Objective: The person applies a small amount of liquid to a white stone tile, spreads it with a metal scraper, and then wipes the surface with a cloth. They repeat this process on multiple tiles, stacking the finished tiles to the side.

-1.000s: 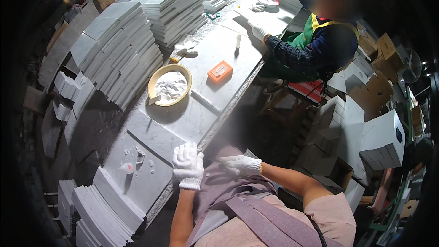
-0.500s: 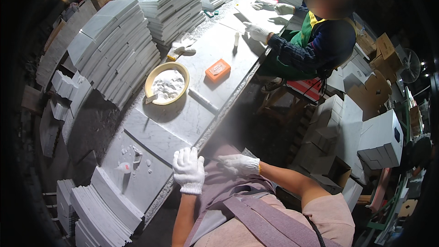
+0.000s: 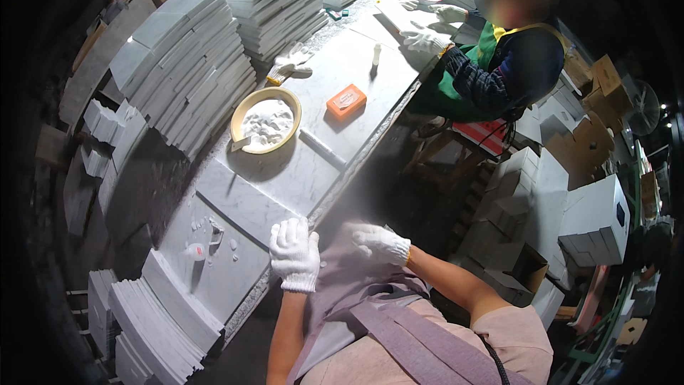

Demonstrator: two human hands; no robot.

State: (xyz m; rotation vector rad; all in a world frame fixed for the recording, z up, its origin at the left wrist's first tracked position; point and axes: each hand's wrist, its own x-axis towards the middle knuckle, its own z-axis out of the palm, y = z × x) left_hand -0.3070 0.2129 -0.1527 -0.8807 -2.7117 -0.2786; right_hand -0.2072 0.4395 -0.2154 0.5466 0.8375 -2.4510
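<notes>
My left hand (image 3: 294,253), in a white knit glove, lies at the table's near edge beside a grey-veined marble slab (image 3: 251,203). Its fingers are stretched forward side by side, with nothing visible in them. My right hand (image 3: 382,244), gloved alike, hovers over my mauve apron (image 3: 335,271), apart from the left. Motion smears its fingertips, so whether they grip anything is unclear. Farther up the table are a yellow bowl (image 3: 236,117) of white powder with a scraper at its rim, an orange box (image 3: 346,103) and a narrow stone strip (image 3: 322,148).
Tall stacks of marble tiles (image 3: 178,64) line the left side. Stone chips and a small white bottle (image 3: 196,251) lie on the near slab. A spare glove (image 3: 291,64) rests behind the bowl. A co-worker (image 3: 499,64) sits across; cartons (image 3: 524,178) crowd the right.
My right hand has shifted slightly forward and right, its fingers now more blurred. My left hand stays at the edge. The co-worker's gloved hands have moved a little.
</notes>
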